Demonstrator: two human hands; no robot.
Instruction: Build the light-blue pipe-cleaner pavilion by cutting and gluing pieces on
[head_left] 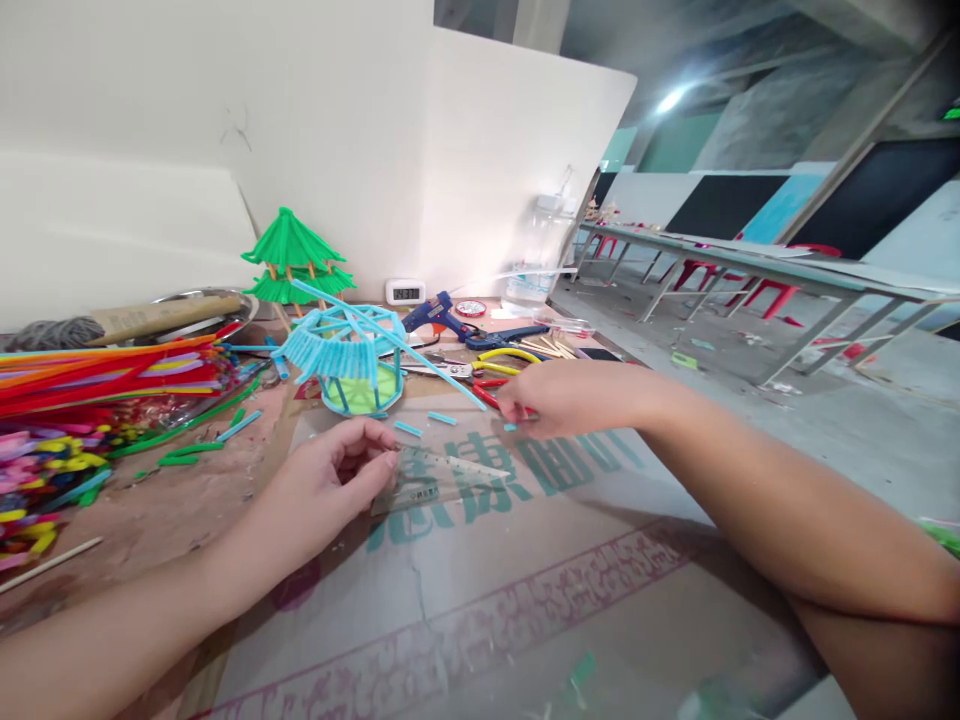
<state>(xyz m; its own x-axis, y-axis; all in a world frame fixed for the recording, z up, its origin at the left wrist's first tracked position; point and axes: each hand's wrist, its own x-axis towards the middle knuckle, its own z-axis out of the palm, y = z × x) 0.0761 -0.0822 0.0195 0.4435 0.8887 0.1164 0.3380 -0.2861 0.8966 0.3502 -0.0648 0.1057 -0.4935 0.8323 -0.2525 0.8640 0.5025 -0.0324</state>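
Observation:
My left hand point(337, 470) pinches a clear triangular ruler point(442, 468) between thumb and fingertips, holding it low over the printed sheet. Farther right, my right hand point(551, 398) is closed at the red-handled pliers point(489, 390), its fingers over the handles and covering part of them. Short blue pipe cleaner pieces point(442, 418) lie between the hands. Behind them stands a light-blue pipe cleaner pavilion point(341, 345) with a green base and an unfinished-looking open roof frame. A long blue strip point(450, 380) slants down from its roof.
Pipe cleaner bundles point(105, 380) fill the left side. At the back are a green tiered roof model point(292, 255), a small digital clock point(405, 292), a blue glue gun point(439, 315), yellow-handled pliers point(510, 355) and a clear plastic container point(536, 260). The table's right edge drops to the floor.

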